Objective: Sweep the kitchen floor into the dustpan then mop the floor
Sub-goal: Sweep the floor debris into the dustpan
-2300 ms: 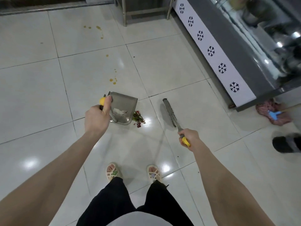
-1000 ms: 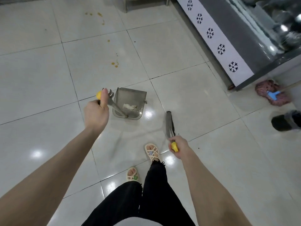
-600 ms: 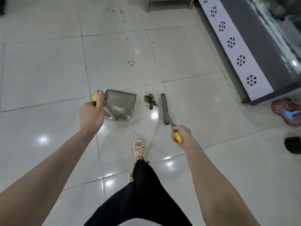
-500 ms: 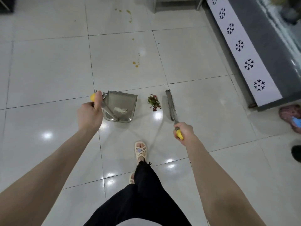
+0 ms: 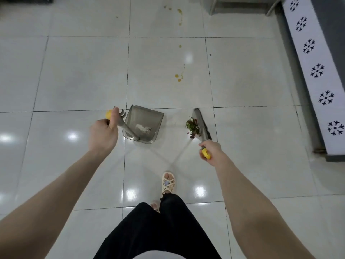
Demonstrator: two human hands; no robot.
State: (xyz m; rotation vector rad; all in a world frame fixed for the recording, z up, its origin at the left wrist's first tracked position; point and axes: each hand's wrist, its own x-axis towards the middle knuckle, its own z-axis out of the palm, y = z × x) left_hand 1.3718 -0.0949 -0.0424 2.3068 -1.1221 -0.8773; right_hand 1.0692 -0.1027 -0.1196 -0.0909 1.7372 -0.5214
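glossy white tiled floor (image 5: 74, 71) seen from above. a grey dustpan (image 5: 147, 118) sits on it just right of the left hand (image 5: 103, 135), whose fingers curl round its yellow-tipped handle. a grey broom (image 5: 202, 124) rests on the floor just beyond the right hand (image 5: 211, 152), which grasps its yellow-tipped handle. a small pile of red and green scraps (image 5: 192, 126) touches the broom's left side, apart from the dustpan. orange spots (image 5: 178, 78) lie well beyond both hands.

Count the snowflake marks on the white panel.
6 snowflake marks run down the white panel at the right edge: the topmost at the frame's top, the lowest near the panel's bottom end. More may lie beyond the frame.
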